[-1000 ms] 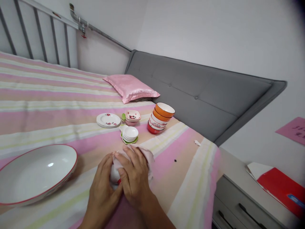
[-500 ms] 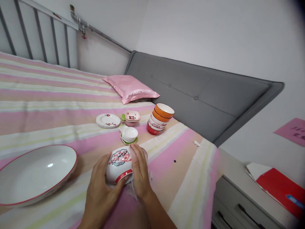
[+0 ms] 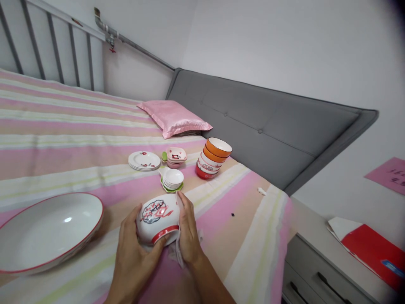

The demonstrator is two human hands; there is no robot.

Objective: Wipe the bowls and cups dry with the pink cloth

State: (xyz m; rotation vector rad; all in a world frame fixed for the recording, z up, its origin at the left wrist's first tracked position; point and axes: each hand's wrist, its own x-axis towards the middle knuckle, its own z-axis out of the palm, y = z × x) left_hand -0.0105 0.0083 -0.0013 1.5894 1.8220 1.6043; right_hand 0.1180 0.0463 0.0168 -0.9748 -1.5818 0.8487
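striped bed (image 3: pixel 63 139) | left hand (image 3: pixel 133 257) cups bowl (image 3: pixel 157 218) | right hand (image 3: pixel 189 234) presses cloth (image 3: pixel 176 252)

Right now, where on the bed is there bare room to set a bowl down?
Bare sheet lies right of the hands, between the held bowl and the bed edge, and far left beyond the big dish. Crowded: plates, saucers, bowl stack.

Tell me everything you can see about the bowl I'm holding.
The bowl looks like glossy white ceramic, with a red and dark floral print on its outer wall and a red band around the foot. It is tipped on its side above the striped bedsheet. The left hand cups it from below; the right hand presses a pale cloth against its right side.
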